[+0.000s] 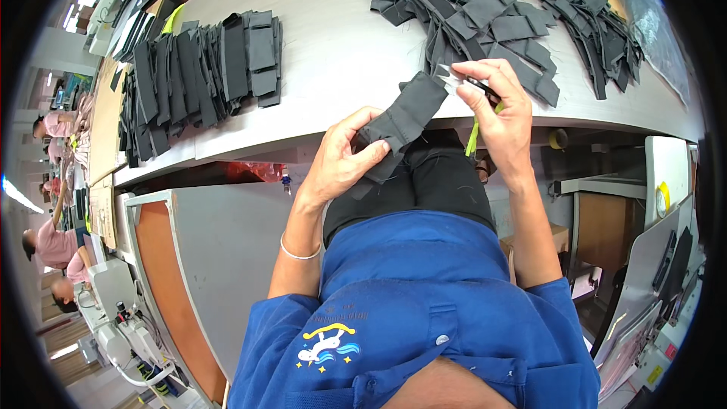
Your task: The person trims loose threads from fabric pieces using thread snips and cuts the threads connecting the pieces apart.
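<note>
Dark grey fabric strip (413, 111) over near edge of table (326, 30). Left hand (339, 157): thumb and fingers clamped on strip's near-left end. Right hand (501, 110): fingers closed round small snips (452, 79) at far-right end. Judged light, soft, pliable; grip near end, clear of blades.

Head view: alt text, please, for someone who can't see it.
A person's left hand holds a dark grey fabric piece while the right hand holds small snips by its far end. On the pale table, similar pieces lie in a packed row at left and loose heaps at right.
</note>
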`<state>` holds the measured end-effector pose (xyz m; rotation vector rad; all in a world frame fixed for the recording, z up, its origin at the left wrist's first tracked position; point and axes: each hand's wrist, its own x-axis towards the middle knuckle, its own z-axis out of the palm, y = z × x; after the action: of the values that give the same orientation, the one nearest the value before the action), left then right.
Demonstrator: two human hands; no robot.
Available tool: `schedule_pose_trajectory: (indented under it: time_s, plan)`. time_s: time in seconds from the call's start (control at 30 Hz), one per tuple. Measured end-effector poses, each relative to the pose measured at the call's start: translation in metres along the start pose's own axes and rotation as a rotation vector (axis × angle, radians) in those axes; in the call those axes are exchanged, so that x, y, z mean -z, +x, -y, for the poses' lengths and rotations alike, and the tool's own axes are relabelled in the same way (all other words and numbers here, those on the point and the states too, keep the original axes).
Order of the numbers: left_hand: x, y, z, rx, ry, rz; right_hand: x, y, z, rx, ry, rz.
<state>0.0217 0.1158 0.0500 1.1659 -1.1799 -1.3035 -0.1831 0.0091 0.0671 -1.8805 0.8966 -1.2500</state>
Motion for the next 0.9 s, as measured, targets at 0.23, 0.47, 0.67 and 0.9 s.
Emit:
schedule_pose_trajectory:
  time_s: [0.23, 0.47, 0.67, 0.9]
  plan:
    - [-0.0012, 0.0010, -0.0014, -0.054, 0.198, 0.000, 0.0064, -0.0014, -0.0038, -0.105, -0.027, 0.094]
    - [-0.0029, 0.0012, -0.0051, -0.033, 0.250, 0.027, 0.0022, -0.0004, 0.0020, 0.038, -0.237, 0.054]
    - [-0.0037, 0.0019, 0.0014, -0.069, 0.310, -0.031, 0.0040, 0.0020, 0.0004, 0.336, -0.536, 0.048]
    - [-0.0020, 0.0029, -0.0064, -0.151, 0.429, 0.015, 0.0065, 0.0064, 0.0007, 0.430, -0.612, 0.087]
